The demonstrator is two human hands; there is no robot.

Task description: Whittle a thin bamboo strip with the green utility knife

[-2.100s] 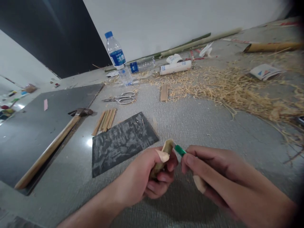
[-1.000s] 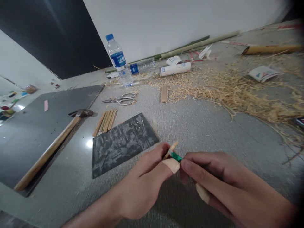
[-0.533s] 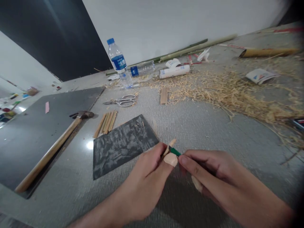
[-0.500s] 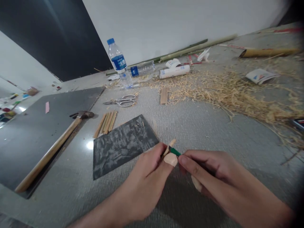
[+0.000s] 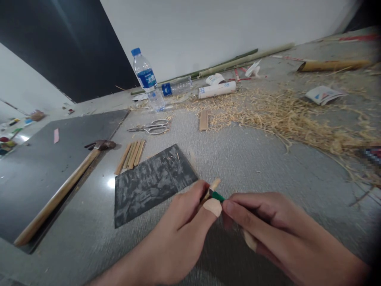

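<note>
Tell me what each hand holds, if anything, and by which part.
Left hand: pale piece, gripped below its protruding tip; the rest is mostly hidden. Right hand: green tool, pinched behind its exposed front end.

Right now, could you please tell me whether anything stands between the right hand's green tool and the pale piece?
Nothing visible does: the green tool in the right hand appears to meet the pale piece held in the left hand. The beige covering on the left thumb sits close beside the tool's tip, not between them.
</note>
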